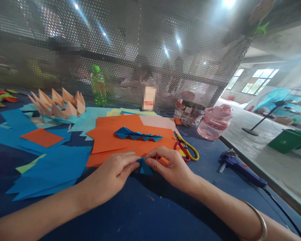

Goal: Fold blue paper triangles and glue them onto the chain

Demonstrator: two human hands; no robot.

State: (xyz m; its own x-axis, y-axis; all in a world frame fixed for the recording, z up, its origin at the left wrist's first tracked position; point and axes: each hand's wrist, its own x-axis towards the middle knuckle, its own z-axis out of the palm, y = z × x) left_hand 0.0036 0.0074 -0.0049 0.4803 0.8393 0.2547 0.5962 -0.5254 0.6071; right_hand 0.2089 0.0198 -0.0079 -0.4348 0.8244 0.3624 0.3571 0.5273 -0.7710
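My left hand (114, 174) and my right hand (171, 167) meet over the dark blue table (130, 214), both pinching a small folded blue paper piece (144, 167). Each hand's fingers are pressed together on it. Just beyond them lies a stack of orange paper sheets (115, 134), and on top of it rests a row of joined blue folded triangles (136, 134). A bangle circles my right wrist.
Red and yellow scissors (187, 149) lie right of the orange sheets. A blue glue gun (240, 169) lies near the right edge. A pink bottle (214, 122), woven basket (189, 112), green bottle (98, 85), peach folded triangles (57, 103) and blue sheets (47, 170) surround. A perforated metal screen (140, 50) stands behind.
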